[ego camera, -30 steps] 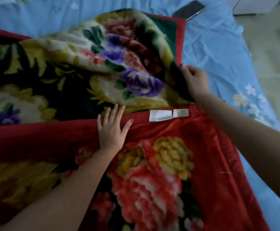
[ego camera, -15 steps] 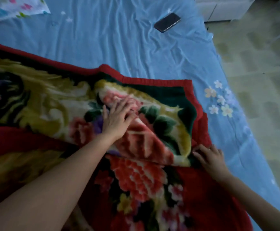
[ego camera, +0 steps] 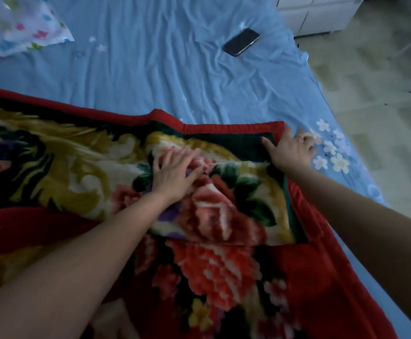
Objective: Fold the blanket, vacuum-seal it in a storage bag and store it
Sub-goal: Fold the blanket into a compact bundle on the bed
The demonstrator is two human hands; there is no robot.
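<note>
Folding step: your left hand (ego camera: 175, 173) flat, pressing blanket (ego camera: 224, 216) mid-frame; right hand (ego camera: 290, 149) pinching corner, right of centre. Next: square edges.

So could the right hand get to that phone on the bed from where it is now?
Probably yes: only bare blue sheet lies between the right hand and the phone, though it's a stretch.

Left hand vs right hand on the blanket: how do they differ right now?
The left hand lies flat, fingers spread, pressing the middle of the folded blanket; the right hand grips its far red-bordered corner. The right hand wears a ring; the left shows none. Both touch the top layer.
</note>
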